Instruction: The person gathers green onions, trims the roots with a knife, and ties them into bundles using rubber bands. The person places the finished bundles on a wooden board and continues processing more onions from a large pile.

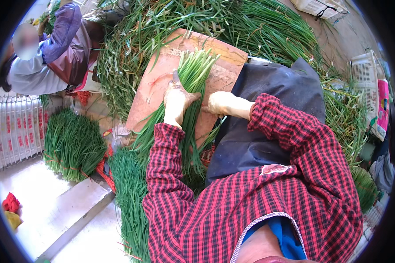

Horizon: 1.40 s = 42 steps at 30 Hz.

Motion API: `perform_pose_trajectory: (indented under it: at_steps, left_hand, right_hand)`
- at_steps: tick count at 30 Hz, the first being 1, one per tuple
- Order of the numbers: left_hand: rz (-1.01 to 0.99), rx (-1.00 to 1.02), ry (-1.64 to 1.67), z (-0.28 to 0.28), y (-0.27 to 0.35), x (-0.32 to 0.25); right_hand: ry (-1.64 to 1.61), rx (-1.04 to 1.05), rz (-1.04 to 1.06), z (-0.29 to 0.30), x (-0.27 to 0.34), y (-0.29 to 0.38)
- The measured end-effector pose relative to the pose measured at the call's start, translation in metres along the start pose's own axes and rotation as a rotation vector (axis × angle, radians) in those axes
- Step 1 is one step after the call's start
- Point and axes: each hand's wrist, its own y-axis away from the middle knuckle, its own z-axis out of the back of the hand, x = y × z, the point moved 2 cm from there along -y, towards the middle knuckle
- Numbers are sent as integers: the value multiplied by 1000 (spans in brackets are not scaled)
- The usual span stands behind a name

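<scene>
A loose bunch of garlic chives (197, 70) lies across a worn reddish board (228, 70), its pale stem ends pointing to the far side. The leaves trail towards me over the board's near edge. My left hand (177, 98), in a pale, dirt-stained glove, grips the bunch at its middle, thumb lying across the stems. Close to the right of the bunch is my right hand (219, 103), also gloved, with its fingers curled. Its fingertips are partly hidden, so I cannot tell whether they pinch anything.
A heap of loose chives and trimmings (266, 29) surrounds the board's far side. Tied chive bundles (74, 144) stand at left, with more chives (130, 197) by my left elbow. A co-worker (65, 46) sits far left. Plastic crates (363, 72) stand right. A dark apron (266, 131) covers my lap.
</scene>
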Motion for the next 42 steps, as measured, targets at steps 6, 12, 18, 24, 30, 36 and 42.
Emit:
perform_pose_trajectory:
  at_steps: [6, 12, 18, 24, 30, 36, 42]
  left_hand:
    - [62, 5, -4, 4, 13, -9]
    - [44, -12, 18, 5, 10, -1]
    - [43, -21, -14, 10, 7, 6]
    - [75, 32, -18, 6, 12, -9]
    - [48, 18, -14, 8, 10, 6]
    - [15, 16, 23, 8, 6, -11]
    - [65, -113, -152, 27, 37, -47]
  right_hand:
    - [190, -107, 38, -30, 3, -6]
    - [365, -211, -97, -23, -28, 13]
    - [265, 248, -69, -11, 13, 41]
    - [549, 575, 391, -107, -22, -4]
    - [227, 27, 360, 10, 31, 76]
    - [299, -514, 68, 33, -93, -38]
    - [122, -760, 131, 38, -76, -43]
